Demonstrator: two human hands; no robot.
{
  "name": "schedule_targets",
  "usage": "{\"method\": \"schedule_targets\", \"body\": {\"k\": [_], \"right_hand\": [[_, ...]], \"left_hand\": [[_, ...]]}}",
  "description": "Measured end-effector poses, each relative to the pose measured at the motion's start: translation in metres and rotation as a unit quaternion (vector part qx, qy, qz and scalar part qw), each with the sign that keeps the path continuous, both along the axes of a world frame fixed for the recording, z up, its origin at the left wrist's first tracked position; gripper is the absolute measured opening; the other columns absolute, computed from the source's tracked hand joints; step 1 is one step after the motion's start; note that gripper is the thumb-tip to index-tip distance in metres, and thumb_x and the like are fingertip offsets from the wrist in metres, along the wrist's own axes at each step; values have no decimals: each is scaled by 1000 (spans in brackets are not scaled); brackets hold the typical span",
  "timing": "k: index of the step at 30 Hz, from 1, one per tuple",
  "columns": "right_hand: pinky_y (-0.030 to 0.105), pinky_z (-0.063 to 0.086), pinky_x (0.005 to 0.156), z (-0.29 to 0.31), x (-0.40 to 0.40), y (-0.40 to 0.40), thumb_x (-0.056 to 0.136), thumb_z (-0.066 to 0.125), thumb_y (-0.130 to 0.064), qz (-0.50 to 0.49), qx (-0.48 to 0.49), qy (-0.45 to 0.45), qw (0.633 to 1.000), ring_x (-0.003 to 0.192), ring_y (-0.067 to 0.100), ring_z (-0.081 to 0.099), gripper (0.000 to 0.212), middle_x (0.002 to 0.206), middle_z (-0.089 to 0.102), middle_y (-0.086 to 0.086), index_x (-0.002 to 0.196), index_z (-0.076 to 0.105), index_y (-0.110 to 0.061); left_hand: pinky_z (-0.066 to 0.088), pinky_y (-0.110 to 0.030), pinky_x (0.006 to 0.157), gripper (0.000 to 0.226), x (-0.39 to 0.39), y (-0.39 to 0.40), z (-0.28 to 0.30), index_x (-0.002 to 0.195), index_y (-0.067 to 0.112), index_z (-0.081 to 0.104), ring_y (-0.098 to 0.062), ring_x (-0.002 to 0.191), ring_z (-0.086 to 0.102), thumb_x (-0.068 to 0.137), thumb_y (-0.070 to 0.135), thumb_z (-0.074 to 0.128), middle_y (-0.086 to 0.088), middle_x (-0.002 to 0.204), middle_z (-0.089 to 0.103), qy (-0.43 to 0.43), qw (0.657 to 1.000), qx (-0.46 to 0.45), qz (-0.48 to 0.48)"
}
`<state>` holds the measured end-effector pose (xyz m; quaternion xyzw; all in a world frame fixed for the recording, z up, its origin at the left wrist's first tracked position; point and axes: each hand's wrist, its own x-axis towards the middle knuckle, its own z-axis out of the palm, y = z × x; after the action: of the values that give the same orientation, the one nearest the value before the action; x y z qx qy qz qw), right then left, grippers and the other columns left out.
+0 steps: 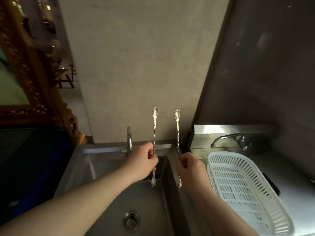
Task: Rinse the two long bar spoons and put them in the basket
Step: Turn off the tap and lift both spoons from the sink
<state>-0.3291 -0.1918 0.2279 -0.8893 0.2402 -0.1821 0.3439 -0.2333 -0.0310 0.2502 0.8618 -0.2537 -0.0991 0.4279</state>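
Two long metal bar spoons stand upright over the steel sink, bowls up and small fork ends down. My left hand grips the left bar spoon low on its twisted stem. My right hand pinches the right bar spoon the same way. The spoons are apart, roughly parallel. A white slotted plastic basket lies on the counter just right of my right hand, and nothing is visible in it.
The sink's tap rises just left of my left hand, with no water running. The drain sits in the basin floor. A second tap is mounted behind the basket. A concrete wall stands close behind the sink.
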Motion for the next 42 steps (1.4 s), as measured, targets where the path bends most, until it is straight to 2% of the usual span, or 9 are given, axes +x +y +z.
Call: {"method": "schedule_targets", "body": {"k": [5, 10, 17, 23, 26, 30, 35, 39, 42], "right_hand": [[24, 35, 46, -2, -26, -93, 85, 61, -18, -103, -13, 29, 994, 56, 10, 52, 20, 62, 59, -4, 66, 55, -19], [20, 34, 41, -38, -59, -177, 85, 57, -12, -199, 2, 104, 974, 49, 10, 52, 19, 59, 60, -2, 67, 56, -15], [36, 61, 60, -104, -86, -225, 88, 57, -10, -234, 94, 240, 937, 65, 22, 70, 13, 69, 69, 3, 75, 60, -12], [15, 41, 48, -136, -85, -247, 93, 52, -8, -220, 123, 345, 904, 64, 7, 56, 15, 90, 66, 1, 103, 63, -10], [15, 47, 53, -141, -82, -255, 96, 53, -10, -224, 135, 366, 893, 71, 10, 61, 18, 98, 68, 4, 110, 63, -7], [17, 31, 41, -147, -83, -263, 96, 52, -12, -231, 121, 389, 884, 66, 12, 55, 11, 92, 63, 2, 102, 61, -9], [17, 42, 50, -164, -87, -270, 96, 49, -12, -228, 108, 385, 888, 76, 13, 63, 15, 97, 66, 3, 99, 64, -10], [19, 47, 55, -173, -89, -277, 94, 47, -10, -229, 92, 379, 892, 77, 13, 63, 18, 96, 65, 1, 97, 64, -13], [23, 55, 61, -178, -89, -281, 94, 46, -9, -231, 93, 374, 894, 76, 14, 65, 18, 92, 64, 0, 95, 64, -14]], "left_hand": [[60, -45, 68, 11, -10, -106, -14, 78, 11, 50, -15, 60, 73, 86, 16, 54, -15, 77, 73, 116, 991, -16, -62], [54, -22, 51, 16, -34, -217, -53, 74, 14, 49, -9, 56, 71, 89, 12, 53, 2, 68, 70, 230, 965, -10, -123], [54, -21, 49, 10, -69, -311, -125, 84, 12, 57, -8, 49, 68, 91, 12, 50, -9, 81, 70, 372, 920, 63, -100], [62, -30, 57, 9, -76, -346, -158, 88, 15, 60, -20, 64, 74, 90, 8, 54, -8, 86, 71, 430, 892, 134, -40], [63, -33, 61, 11, -78, -361, -163, 93, 12, 63, -22, 70, 75, 88, 7, 55, -9, 87, 72, 455, 878, 147, -19], [63, -37, 64, 7, -84, -374, -166, 83, 10, 61, -27, 72, 74, 86, 4, 62, -11, 86, 71, 467, 866, 177, -21], [63, -38, 67, 10, -91, -377, -173, 95, 4, 66, -27, 67, 75, 87, 4, 61, -10, 78, 71, 444, 868, 219, -22], [63, -40, 62, 18, -89, -377, -177, 71, 7, 57, -26, 59, 74, 89, 5, 59, -11, 70, 69, 448, 867, 218, 3], [63, -42, 60, 20, -88, -379, -179, 70, 7, 55, -29, 57, 74, 89, 3, 57, -14, 69, 69, 460, 862, 213, 20]]}}
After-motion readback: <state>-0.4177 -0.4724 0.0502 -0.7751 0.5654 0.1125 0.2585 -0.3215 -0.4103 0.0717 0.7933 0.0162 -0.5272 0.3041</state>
